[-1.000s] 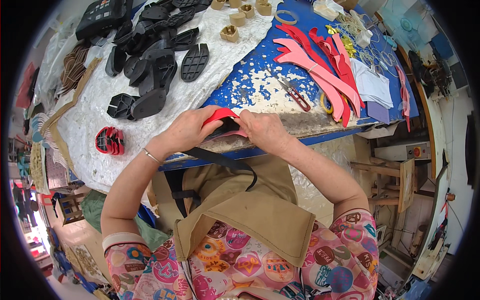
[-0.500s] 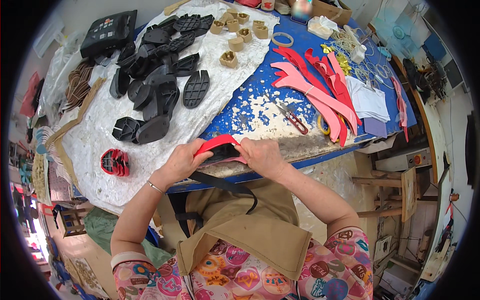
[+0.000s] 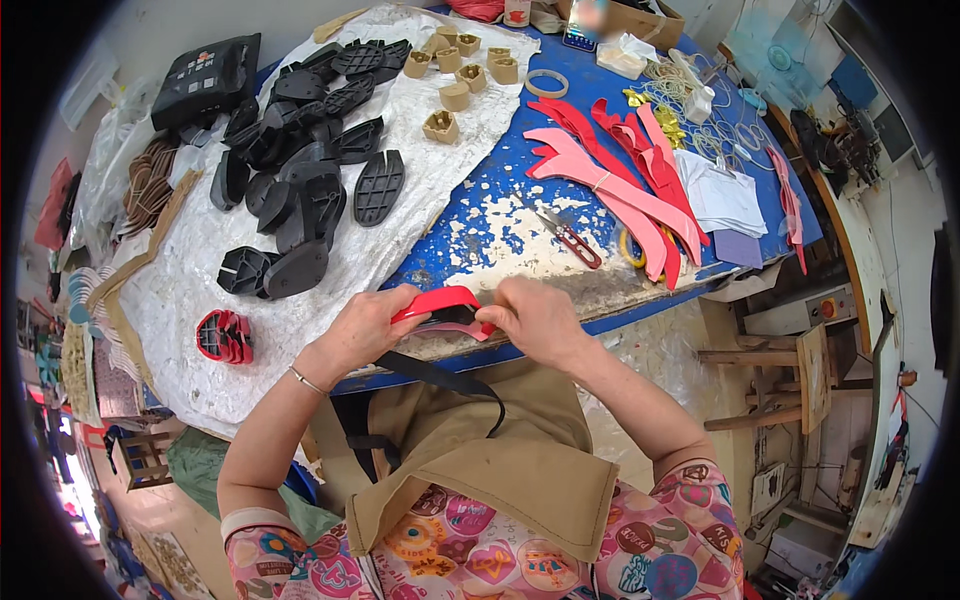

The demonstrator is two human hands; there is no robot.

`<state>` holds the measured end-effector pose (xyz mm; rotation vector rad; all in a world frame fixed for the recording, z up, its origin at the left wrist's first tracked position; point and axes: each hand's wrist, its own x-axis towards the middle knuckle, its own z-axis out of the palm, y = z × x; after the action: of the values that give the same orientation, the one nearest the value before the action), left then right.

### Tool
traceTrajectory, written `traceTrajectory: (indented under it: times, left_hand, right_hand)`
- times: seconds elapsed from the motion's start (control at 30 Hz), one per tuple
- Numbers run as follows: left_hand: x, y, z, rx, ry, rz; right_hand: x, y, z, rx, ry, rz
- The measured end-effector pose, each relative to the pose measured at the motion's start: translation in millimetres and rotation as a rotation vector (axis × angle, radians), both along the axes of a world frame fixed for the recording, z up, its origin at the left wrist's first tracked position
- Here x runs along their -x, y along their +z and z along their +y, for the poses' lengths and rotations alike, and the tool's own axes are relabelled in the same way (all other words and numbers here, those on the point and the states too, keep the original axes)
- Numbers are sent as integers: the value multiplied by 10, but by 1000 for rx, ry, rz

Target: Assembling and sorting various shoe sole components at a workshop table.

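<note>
Over the near table edge, a black shoe sole piece (image 3: 441, 316) with a red strip (image 3: 438, 300) round its rim is held between my hands. My left hand (image 3: 372, 322) grips its left end, fingers closed on it. At the right end, the bent fingers of my right hand (image 3: 538, 318) pinch the strip, with its pinkish underside showing below. A small stack of red-edged black pieces (image 3: 225, 337) lies to the left on the white cloth. Right of my hands rest red-handled thread snips (image 3: 575, 243).
Black soles and heels (image 3: 300, 200) pile on the white cloth (image 3: 160, 300). Tan heel blocks (image 3: 440, 126) stand behind. Pink and red strips (image 3: 615, 185), yellow-handled scissors (image 3: 628, 247), a tape roll (image 3: 546, 83) and papers (image 3: 718, 192) lie on the blue table. A wooden stool (image 3: 815, 380) stands at right.
My right hand has shifted its fingers at the strip's right end, and more of the strip's underside shows there. The left hand keeps its grip. The whole view has shifted slightly.
</note>
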<state>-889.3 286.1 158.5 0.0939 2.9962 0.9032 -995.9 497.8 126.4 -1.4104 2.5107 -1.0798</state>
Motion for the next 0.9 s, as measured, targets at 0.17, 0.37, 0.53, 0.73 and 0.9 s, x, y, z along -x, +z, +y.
traceTrajectory:
  times: [0.17,0.37,0.53,0.73,0.9]
  left_hand:
    - [68,-46,-31,75,-82,54]
    - [152,-20,31,126,-168,133]
    - [173,-16,58,149,-159,90]
    - [59,-76,47,79,-107,139]
    - [-3,-140,-17,-26,-91,195]
  right_hand:
    - [26,-165,-273,319,201,72]
    - [-50,-402,-272,258,101,-208]
    - [-113,-485,-228,239,64,-191]
    - [-124,-518,-244,180,47,-56]
    - [-128,-565,-292,157,22,14]
